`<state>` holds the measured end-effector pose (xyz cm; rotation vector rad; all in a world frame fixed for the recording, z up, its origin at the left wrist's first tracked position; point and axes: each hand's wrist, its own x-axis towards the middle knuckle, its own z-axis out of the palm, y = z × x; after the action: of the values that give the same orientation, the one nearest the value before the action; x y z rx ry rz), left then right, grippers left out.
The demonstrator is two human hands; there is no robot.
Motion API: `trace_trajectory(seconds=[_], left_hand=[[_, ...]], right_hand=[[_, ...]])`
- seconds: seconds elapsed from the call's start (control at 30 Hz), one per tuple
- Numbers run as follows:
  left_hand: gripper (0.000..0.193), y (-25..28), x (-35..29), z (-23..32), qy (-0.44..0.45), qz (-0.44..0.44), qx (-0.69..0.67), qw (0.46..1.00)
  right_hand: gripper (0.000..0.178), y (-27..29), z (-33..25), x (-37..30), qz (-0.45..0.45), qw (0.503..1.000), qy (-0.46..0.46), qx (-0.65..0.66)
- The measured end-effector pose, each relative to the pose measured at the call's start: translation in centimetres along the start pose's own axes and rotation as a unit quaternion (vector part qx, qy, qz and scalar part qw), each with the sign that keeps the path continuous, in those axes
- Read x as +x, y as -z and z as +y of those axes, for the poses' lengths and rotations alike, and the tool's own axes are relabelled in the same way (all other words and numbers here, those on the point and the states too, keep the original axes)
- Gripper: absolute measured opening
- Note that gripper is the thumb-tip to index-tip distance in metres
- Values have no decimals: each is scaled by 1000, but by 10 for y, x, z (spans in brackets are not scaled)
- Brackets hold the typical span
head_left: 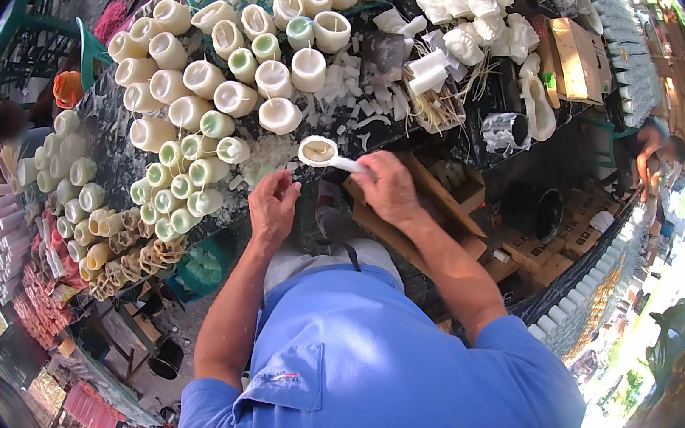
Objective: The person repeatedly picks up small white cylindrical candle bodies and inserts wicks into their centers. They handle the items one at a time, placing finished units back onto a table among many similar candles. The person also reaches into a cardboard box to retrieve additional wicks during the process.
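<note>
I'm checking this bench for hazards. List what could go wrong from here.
1. The right hand holds a white scoop over the table; tipping it could spill onto the wax scraps.
2. The candles stand tightly packed, so a stray elbow may topple several.
3. The left hand pinches something too small to tell; it could drop among the scraps.

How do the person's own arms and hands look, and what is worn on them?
Both forearms are bare. The left hand and the right hand wear no gloves; no watch or ring is visible. Short sleeves of a blue shirt cover only the upper arms. The shirt has a chest pocket with a small mark.
</note>
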<state>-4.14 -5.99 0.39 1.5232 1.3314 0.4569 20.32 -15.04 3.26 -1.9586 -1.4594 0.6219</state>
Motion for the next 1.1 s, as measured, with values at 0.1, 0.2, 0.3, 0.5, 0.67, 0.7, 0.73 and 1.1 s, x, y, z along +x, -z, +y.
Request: trace_trajectory(seconds=[0.1,0.2,0.3,0.5,0.67,0.7,0.73,1.1], left_hand=[[28,1,8,-2,1,8,7,1000],[30,4,25,-3,-55,18,29,998],[32,5,48,0,-139,-10,51,989],[27,2,71,4,-237,-121,81,961],[22,-4,78,-3,-318,-114,126,933],[23,-5,79,-5,-318,-115,125,933],[23,-6,79,-6,-315,-118,124,933],[40,18,57,47,-390,-106,182,896]], right_hand=[[26,-36,-15,8,91,992,80,-14],[30,-52,-16,23,128,985,111,-39],[31,-57,-13,30,120,986,98,-60],[35,-64,-9,26,86,995,47,-13],[32,-57,0,20,94,995,18,36],[31,-55,3,17,86,995,3,56],[31,-54,5,15,76,994,-18,77],[22,-19,-30,11,-31,987,-107,111]])
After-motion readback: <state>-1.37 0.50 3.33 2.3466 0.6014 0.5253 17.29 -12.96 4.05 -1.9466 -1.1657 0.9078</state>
